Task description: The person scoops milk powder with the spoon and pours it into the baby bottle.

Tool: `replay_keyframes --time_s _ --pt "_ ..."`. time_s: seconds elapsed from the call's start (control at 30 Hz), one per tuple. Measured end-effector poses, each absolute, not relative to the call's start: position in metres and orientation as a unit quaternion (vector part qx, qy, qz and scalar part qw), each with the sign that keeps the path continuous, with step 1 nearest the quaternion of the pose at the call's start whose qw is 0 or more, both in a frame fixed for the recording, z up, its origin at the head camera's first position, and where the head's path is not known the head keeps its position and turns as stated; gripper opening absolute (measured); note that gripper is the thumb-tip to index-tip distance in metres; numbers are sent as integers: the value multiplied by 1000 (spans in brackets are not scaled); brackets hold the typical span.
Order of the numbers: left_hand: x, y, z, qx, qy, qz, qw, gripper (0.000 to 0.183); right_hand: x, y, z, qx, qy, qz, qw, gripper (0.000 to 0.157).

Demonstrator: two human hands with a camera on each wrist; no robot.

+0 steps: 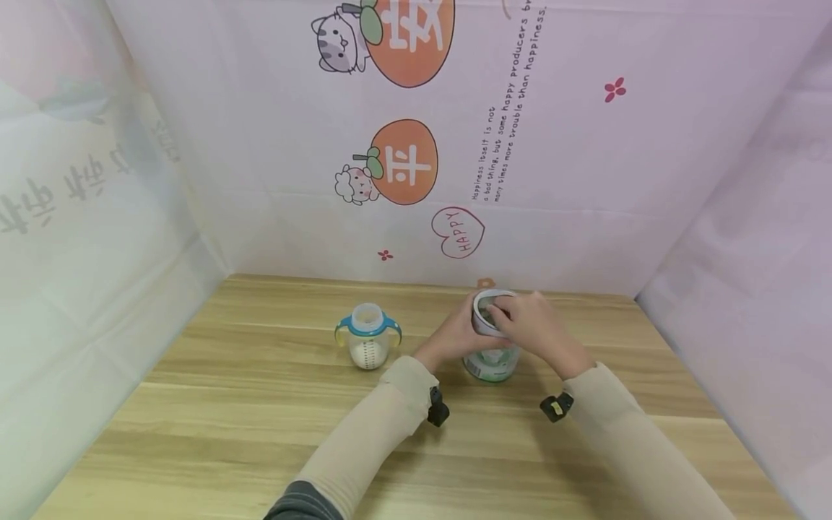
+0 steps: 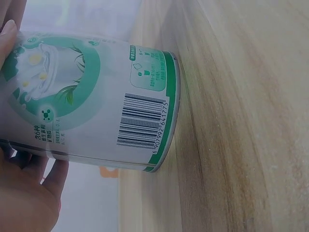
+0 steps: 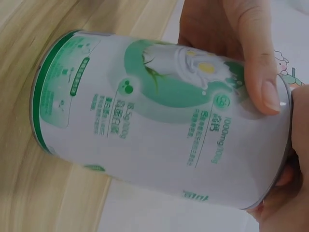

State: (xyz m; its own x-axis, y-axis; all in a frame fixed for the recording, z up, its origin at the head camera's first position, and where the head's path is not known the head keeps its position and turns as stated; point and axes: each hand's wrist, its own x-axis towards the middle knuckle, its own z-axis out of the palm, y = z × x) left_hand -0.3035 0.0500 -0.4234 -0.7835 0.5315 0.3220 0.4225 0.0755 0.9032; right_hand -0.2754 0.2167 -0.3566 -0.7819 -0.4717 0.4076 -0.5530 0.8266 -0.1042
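A white and green milk powder can (image 1: 492, 367) stands on the wooden table with its top open. My left hand (image 1: 455, 336) grips the can's upper side, its thumb near the rim in the right wrist view and several fingers (image 2: 55, 179) on the wall in the left wrist view. Over the mouth of the can is my right hand (image 1: 538, 326), fingers bent down into the opening. Whatever those fingertips touch inside is hidden. The right wrist view catches only part of this hand (image 3: 285, 212) at the can's rim.
Left of the can stands an uncapped baby bottle (image 1: 368, 352) with a blue and yellow two-handled collar and white contents low inside. The wooden table (image 1: 260, 404) meets a printed white cloth (image 1: 552, 238) at the back, with pale cloth at both sides.
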Motion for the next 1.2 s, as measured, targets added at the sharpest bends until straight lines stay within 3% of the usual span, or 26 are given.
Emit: replay_keyframes --time_s 0.4,0.63,0.93,1.2 --pt "-304 51 -420 366 713 597 28 75 -275 209 -354 240 -946 179 124 36" --pt "-302 50 -424 317 740 592 40 89 -274 218 -349 225 -931 270 103 36" --pt "-300 49 -424 287 757 585 49 92 -269 231 -347 188 -919 336 87 46" --pt "-297 49 -423 272 760 587 59 96 -265 242 -344 143 -923 347 80 45"
